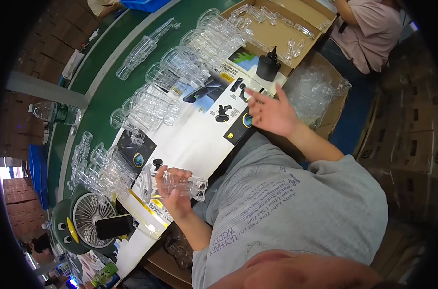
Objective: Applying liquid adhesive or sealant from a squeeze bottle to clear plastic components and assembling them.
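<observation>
My left hand (176,197) is closed around a clear vessel (170,184), tilted on its side above the white printed cardboard (180,144). One end of this vessel is a wide round disc; the other narrows into rounded parts near my shirt. My right hand (274,113) is raised with its fingers spread and nothing in it. It is nearest to the edge of the cardboard and a black squeeze bottle (268,67) with a pointed tip. Along the far side of the cardboard, several similar clear vessels (149,106) stand in a crowded row.
A cardboard tray (257,31) holds small clear tubes at the back right. Beside it sits a box with clear plastic bags (315,91). A green fan (91,216) with a phone (114,227) is at the left. A water bottle (57,113) lies beyond. Another person (373,29) sits at the far right.
</observation>
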`<state>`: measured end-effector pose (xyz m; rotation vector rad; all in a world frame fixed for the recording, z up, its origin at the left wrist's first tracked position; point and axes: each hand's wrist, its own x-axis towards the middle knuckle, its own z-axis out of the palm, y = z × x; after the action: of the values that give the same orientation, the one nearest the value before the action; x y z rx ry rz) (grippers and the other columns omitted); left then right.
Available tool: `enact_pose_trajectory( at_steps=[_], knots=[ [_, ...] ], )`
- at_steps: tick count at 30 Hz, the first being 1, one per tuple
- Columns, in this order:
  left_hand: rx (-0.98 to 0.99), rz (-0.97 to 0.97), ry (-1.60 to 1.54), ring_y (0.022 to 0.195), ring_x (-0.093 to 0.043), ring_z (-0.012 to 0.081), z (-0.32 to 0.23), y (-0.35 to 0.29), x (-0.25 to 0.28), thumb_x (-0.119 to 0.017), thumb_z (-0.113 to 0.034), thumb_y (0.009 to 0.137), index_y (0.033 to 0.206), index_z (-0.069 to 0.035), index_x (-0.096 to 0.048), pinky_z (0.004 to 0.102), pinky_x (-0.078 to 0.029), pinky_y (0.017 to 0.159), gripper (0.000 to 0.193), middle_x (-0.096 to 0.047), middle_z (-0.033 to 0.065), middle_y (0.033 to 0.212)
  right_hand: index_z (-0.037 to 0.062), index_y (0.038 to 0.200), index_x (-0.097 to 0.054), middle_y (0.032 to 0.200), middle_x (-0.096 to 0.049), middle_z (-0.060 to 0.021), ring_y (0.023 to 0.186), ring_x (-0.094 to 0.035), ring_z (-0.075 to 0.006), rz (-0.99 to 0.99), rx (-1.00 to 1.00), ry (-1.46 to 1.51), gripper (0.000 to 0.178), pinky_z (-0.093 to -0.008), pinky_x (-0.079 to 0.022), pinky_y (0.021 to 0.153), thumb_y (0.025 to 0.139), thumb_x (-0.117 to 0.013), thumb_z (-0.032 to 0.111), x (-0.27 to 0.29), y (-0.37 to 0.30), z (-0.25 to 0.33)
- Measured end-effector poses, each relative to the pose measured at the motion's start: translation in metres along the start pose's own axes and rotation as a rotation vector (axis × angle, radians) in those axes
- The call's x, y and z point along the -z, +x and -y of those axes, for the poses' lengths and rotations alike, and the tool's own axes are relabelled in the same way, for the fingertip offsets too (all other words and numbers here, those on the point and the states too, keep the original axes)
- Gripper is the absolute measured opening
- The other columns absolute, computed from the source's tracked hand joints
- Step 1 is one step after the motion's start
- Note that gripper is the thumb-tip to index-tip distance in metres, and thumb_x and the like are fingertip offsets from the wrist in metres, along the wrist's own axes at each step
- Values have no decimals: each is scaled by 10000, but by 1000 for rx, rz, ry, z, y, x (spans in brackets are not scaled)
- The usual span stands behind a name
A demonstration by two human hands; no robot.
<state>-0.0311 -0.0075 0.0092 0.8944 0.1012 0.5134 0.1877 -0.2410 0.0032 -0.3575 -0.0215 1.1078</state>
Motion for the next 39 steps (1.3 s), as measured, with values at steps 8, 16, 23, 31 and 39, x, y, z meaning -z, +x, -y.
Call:
enact_pose_trajectory(
  at_steps=[8,16,23,31,39],
  knots=[
    [44,55,74,825,-503,252,5,0,-25,-647,-183,671,1220,-46,-362,415,-403,803,633,-490,114,892,9,1229,-389,806,-443,-7,709,-389,-129,88,258,534,644,-247,-355,680,798,-500,474,20,32,26],
    [-2,35,366,867,-511,240,3,-7,-27,-625,-83,678,1161,1,-400,372,-412,801,540,-510,133,951,-12,915,-513,673,-372,-4,602,-329,-106,100,260,605,329,-227,-318,589,783,-563,286,31,46,27],
    [-60,-41,451,884,-518,186,5,-6,-21,-596,22,689,1139,-21,-400,312,-405,802,493,-531,121,969,154,1170,-465,505,-263,57,478,-245,-46,220,113,-127,458,-190,-271,495,815,-529,437,0,25,0],
    [-157,-215,721,943,-500,194,5,-12,-15,-597,-75,679,1208,-46,-366,328,-370,867,577,-513,110,1006,216,1234,-373,715,-399,34,591,-312,-58,470,-2,-221,685,-182,-279,539,680,-683,474,-25,27,-25],
    [-209,-358,702,959,-487,175,6,-19,-17,-726,-10,575,1154,-39,-364,303,-415,829,684,-484,79,1032,50,1303,-289,1342,-254,-36,1187,-371,-295,596,294,-115,912,-466,-298,992,669,-577,639,-44,29,-33]
  ],
)
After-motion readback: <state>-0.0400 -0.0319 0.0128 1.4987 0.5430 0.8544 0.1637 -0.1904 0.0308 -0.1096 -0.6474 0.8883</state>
